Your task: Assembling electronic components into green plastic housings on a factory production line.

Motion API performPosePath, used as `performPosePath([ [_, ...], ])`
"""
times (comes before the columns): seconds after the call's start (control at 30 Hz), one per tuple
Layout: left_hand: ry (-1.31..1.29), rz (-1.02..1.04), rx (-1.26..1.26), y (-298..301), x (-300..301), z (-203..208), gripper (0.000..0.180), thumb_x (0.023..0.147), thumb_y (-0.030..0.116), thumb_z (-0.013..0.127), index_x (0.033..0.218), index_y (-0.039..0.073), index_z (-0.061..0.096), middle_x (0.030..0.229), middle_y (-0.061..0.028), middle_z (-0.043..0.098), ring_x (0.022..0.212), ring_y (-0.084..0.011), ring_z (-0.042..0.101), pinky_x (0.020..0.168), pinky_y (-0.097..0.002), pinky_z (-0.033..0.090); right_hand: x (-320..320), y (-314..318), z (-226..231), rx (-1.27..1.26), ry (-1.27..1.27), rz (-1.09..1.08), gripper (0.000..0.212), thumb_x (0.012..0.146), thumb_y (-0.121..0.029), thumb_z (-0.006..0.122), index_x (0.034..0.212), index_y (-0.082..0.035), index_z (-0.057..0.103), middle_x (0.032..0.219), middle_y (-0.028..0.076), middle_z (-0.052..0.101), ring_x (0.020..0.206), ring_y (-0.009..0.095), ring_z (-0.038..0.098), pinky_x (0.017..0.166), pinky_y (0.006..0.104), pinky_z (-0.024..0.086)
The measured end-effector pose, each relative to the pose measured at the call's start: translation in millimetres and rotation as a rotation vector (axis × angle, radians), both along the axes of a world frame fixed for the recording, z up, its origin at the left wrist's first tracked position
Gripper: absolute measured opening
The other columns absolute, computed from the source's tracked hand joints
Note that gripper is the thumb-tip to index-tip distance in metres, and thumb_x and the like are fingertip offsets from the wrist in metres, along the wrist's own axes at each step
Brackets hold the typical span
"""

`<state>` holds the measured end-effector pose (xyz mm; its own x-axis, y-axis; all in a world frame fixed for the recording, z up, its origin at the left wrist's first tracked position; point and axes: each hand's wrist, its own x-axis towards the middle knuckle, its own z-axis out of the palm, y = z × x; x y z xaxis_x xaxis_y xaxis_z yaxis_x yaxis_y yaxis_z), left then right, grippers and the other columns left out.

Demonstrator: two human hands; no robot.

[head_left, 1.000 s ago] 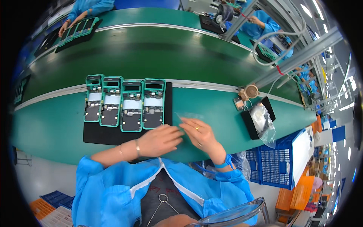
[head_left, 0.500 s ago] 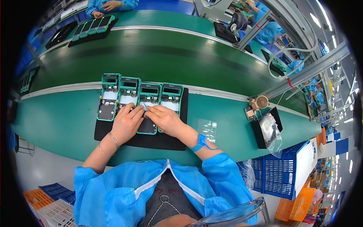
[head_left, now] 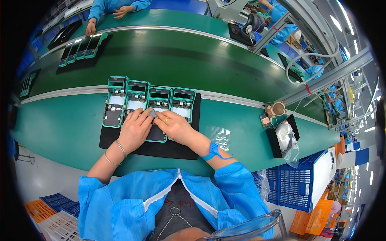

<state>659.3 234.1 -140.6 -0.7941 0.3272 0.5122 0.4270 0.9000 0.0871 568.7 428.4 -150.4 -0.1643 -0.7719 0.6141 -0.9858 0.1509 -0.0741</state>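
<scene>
Several open green-framed handheld terminals (head_left: 113, 116) lie in a row on a black mat (head_left: 177, 151). My left hand (head_left: 136, 127) and my right hand (head_left: 175, 125) meet over the third terminal (head_left: 157, 135) from the left. Between their fingertips is a small grey piece (head_left: 152, 113), thin and flat, pinched from both sides. The left fingers also cover part of the second terminal (head_left: 137, 96). To the right, the fourth terminal (head_left: 182, 103) is partly hidden by my right hand. White strips cross the middle of the terminals.
A transparent sheet of stickers (head_left: 220, 138) lies right of the mat. Beyond stand a small brown fan (head_left: 277, 108) and a black box (head_left: 275, 143) with plastic bags. A green conveyor belt (head_left: 193, 60) runs behind, carrying a tray of terminals (head_left: 83, 50) near a co-worker's hand (head_left: 91, 29).
Across the belt, the co-worker's tray of terminals has moved left and nearer, onto the belt. My hands stay almost in place, still pinching the grey piece.
</scene>
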Motion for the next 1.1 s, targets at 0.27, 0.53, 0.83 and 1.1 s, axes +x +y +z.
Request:
performPosePath([
  [0.27,-0.069,0.004,-0.096,3.2,-3.3,4.4,0.027,0.085,0.01,0.064,0.112,0.004,0.061,0.13,-0.0124,0.059,0.117,-0.0335,0.053,0.098,-0.0432,0.043,5.5,8.3,12.5,0.037,0.007,-0.042,0.029,0.072,-0.009,0.064,0.098,0.003,0.065,0.105,0.019,0.067,0.094,0.028,0.063,0.081,0.0364,0.055],
  [0.53,-0.072,0.086,-0.013,26.0,4.9,15.8,0.03,0.084,0.009,0.066,0.113,0.002,0.062,0.126,-0.0126,0.061,0.116,-0.0359,0.054,0.098,-0.0467,0.044,42.5,148.4,42.8,-0.102,-0.205,-0.383,0.025,0.081,0.003,0.07,0.106,0.0,0.069,0.114,0.017,0.07,0.096,0.034,0.068,0.078,0.0391,0.058],
  [0.83,-0.155,-0.755,0.001,154.7,-8.0,-14.8,0.05,0.085,0.024,0.071,0.129,0.004,0.059,0.139,-0.0137,0.054,0.135,-0.0336,0.045,0.11,-0.0476,0.039,113.6,214.0,10.3,-0.089,-0.393,-0.498,0.029,0.078,0.008,0.072,0.106,0.001,0.069,0.112,0.019,0.07,0.095,0.036,0.069,0.08,0.0406,0.058],
  [1.1,-0.218,-0.75,-0.054,165.3,-14.6,-25.5,0.049,0.089,0.029,0.069,0.132,0.01,0.059,0.142,-0.0101,0.053,0.139,-0.031,0.042,0.112,-0.05,0.036,116.1,226.1,-0.4,-0.083,-0.396,-0.501,0.03,0.078,0.007,0.073,0.107,0.001,0.069,0.116,0.019,0.069,0.098,0.037,0.068,0.081,0.041,0.057],
])
